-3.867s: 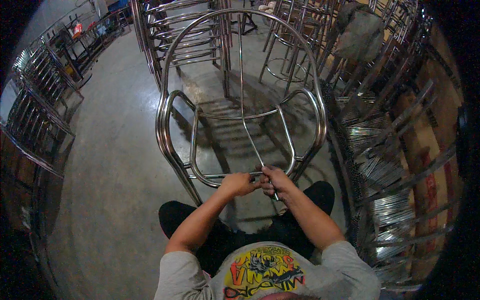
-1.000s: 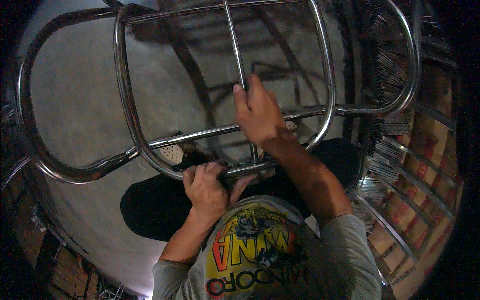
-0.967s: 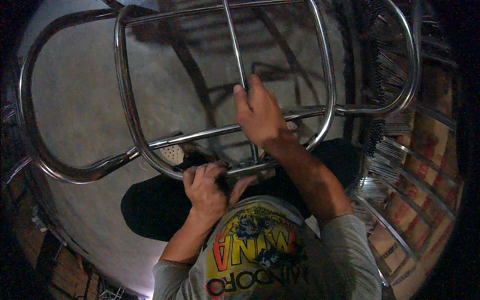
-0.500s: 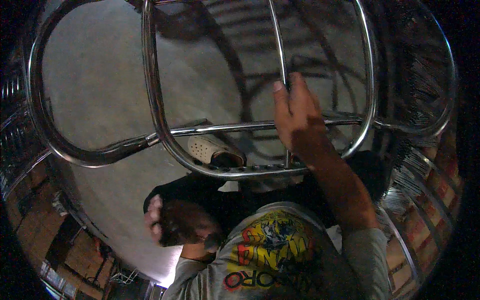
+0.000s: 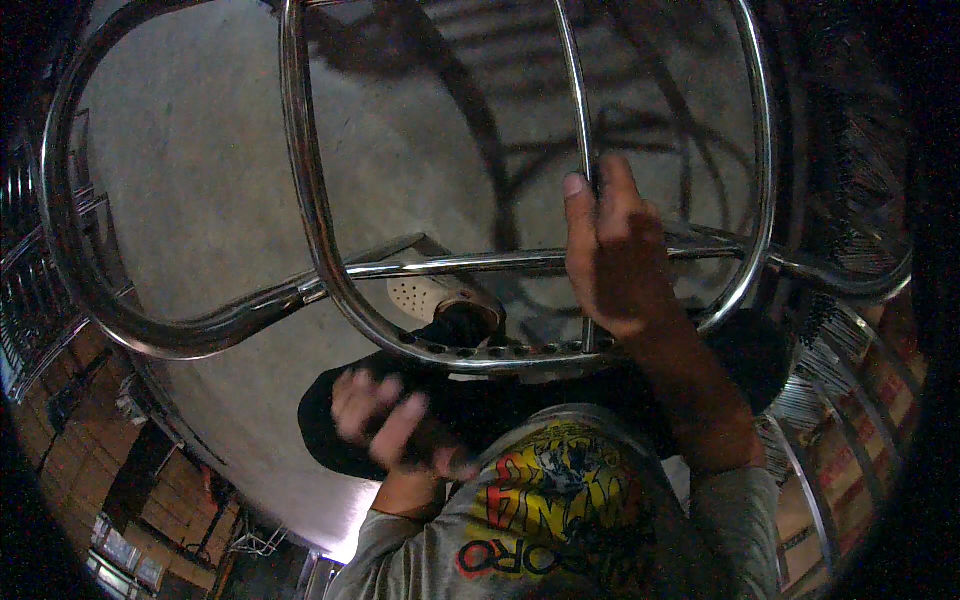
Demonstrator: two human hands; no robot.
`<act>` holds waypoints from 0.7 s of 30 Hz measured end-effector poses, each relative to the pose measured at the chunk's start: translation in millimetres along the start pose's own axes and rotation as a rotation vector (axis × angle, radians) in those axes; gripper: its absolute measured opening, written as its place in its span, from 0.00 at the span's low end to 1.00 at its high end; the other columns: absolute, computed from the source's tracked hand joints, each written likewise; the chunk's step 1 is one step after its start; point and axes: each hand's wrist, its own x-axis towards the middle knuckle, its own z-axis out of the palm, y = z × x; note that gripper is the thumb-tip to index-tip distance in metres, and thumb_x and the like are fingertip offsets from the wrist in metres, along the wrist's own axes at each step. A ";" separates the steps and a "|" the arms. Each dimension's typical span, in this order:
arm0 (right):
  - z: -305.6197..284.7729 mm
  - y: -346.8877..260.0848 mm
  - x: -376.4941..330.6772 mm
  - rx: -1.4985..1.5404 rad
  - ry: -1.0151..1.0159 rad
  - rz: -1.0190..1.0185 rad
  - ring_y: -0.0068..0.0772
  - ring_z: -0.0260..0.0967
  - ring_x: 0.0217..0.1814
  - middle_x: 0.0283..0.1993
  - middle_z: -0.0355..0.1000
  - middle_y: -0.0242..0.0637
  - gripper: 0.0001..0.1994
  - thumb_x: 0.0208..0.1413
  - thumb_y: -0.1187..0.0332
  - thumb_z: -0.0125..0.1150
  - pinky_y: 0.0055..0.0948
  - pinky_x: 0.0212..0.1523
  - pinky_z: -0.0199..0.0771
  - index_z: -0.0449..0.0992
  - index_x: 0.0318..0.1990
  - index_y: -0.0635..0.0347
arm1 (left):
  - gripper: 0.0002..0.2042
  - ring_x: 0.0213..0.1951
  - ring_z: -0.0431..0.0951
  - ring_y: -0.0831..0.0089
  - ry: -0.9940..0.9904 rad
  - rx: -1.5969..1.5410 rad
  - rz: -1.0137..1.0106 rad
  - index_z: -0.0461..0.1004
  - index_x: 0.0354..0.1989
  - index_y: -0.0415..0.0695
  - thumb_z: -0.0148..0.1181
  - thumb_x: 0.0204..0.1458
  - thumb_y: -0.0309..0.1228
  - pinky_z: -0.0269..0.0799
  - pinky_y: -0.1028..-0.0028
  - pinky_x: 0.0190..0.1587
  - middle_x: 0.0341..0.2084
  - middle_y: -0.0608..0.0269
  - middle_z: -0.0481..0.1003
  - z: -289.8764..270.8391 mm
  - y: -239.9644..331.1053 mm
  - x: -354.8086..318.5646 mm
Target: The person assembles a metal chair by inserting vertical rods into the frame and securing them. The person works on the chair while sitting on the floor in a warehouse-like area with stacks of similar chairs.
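A chrome tubular frame (image 5: 298, 150), like that of a chair, stands before me. My right hand (image 5: 622, 260) is closed round a thin metal rod (image 5: 574, 80), thumb on one side and fingers on the other. The rod runs down to a curved tube with a row of holes (image 5: 465, 357), and its lower end meets that tube. A cross tube (image 5: 470, 263) passes behind my right hand. My left hand (image 5: 400, 430) is over my left thigh, away from the frame. Motion smears its fingers, and I cannot make out anything in it.
My foot in a beige perforated clog (image 5: 415, 298) is on the grey concrete floor (image 5: 200, 150), beyond the holed tube. Stacked metal parts (image 5: 850, 200) line the right side. Brown boxes or boards (image 5: 70, 450) are at the lower left. Dark shadows cross the floor.
My right hand and the rod have shifted slightly right and toward me in the picture. My left hand has moved up and right over the thigh and turned. The frame appears slightly shifted.
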 end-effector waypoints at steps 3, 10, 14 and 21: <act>0.2 0.6 0.2 0.013 0.036 0.023 0.63 0.68 0.31 0.29 0.69 0.58 0.14 0.62 0.66 0.50 0.49 0.33 0.66 0.65 0.47 0.71 | 0.26 0.54 0.65 0.56 -0.270 0.208 -0.052 0.76 0.39 0.49 0.64 0.40 0.58 0.48 0.51 0.60 0.41 0.63 0.73 8.0 8.9 14.8; -4.8 -2.1 0.1 0.247 -0.007 0.190 0.64 0.69 0.32 0.27 0.69 0.59 0.13 0.62 0.66 0.50 0.49 0.32 0.66 0.66 0.45 0.69 | 0.22 0.54 0.66 0.58 -0.307 0.219 0.013 0.78 0.36 0.51 0.66 0.39 0.55 0.43 0.49 0.62 0.39 0.64 0.74 14.3 18.7 18.6; -6.5 -4.9 3.4 0.270 -0.124 0.360 0.66 0.68 0.33 0.26 0.69 0.60 0.14 0.63 0.64 0.49 0.51 0.32 0.64 0.64 0.46 0.68 | 0.21 0.48 0.69 0.61 -0.368 0.201 0.010 0.77 0.34 0.50 0.66 0.40 0.53 0.42 0.50 0.63 0.37 0.64 0.73 27.5 30.9 18.2; 2.1 4.4 1.2 0.253 -0.191 0.267 0.70 0.70 0.37 0.31 0.71 0.66 0.15 0.64 0.62 0.44 0.60 0.38 0.70 0.59 0.45 0.68 | 0.19 0.37 0.68 0.59 -0.290 0.118 0.063 0.73 0.30 0.48 0.68 0.40 0.50 0.52 0.55 0.56 0.30 0.61 0.68 38.4 23.1 16.4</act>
